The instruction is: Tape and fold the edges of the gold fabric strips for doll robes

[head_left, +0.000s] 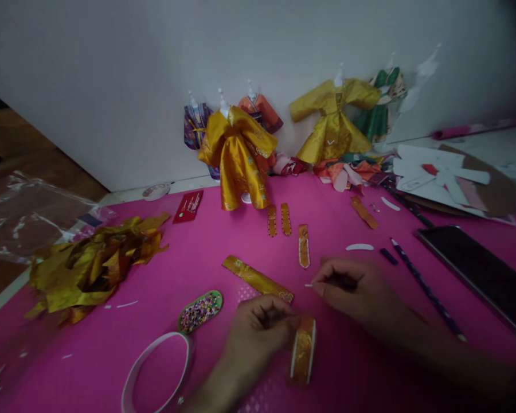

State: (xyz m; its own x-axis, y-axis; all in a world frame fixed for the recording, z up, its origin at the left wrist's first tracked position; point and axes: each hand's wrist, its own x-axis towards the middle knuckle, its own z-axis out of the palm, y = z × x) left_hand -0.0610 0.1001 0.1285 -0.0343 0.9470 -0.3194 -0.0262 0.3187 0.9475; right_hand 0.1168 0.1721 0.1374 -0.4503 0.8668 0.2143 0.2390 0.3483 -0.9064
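Left hand (pixel 258 332), fingertips pinched on the upper edge of a gold band (pixel 301 353), just nearer the wearer than the right end of the flat gold strip (pixel 251 276), the landmark here. Right hand (pixel 355 287), to the strip's right, thumb and finger pinched on a small white sliver (pixel 308 285). Probable faults: the sliver, offering little to grip, may drop if the pinch loosens; the band, apparently thin, may crease or bend if pressed hard, or swing if held only at its edge. The band appears curved and upright, glossy, patterned, with pale borders along both sides; fine detail is blurred. Left of and nearer than the strip, a green-rimmed bead dish (pixel 200 311); farther left, gold fabric scraps (pixel 81 269). Beyond the strip, three small trimmed tabs (pixel 286 219) and a gold doll dress (pixel 238 166).
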